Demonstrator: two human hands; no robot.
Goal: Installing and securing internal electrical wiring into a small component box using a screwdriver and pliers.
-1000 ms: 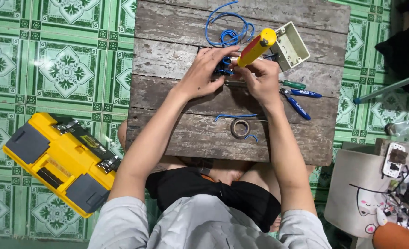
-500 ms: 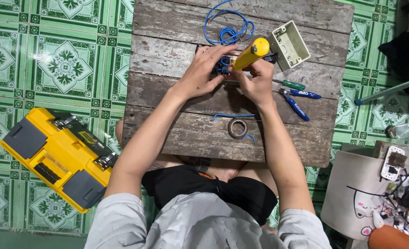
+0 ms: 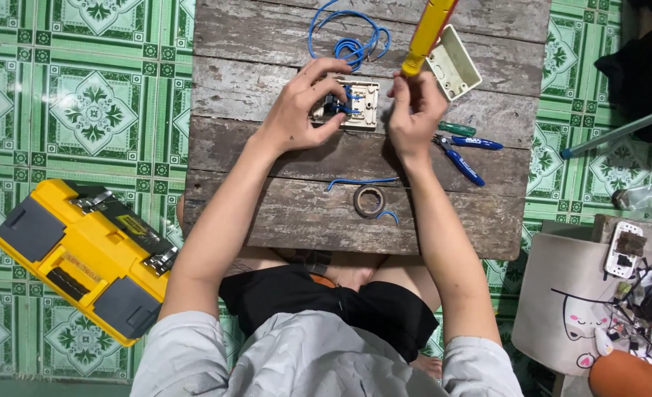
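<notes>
A closed yellow toolbox lies on the tiled floor at left. On the wooden table, the left hand pinches a beige switch plate with blue wires. The right hand grips a yellow screwdriver. An empty beige box sits just right; blue pliers lie nearer.

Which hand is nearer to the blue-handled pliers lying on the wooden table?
Right. The right hand, gripping a yellow screwdriver, sits just left of the blue-handled pliers. The left hand is farther left, holding the cream switch module.
</notes>
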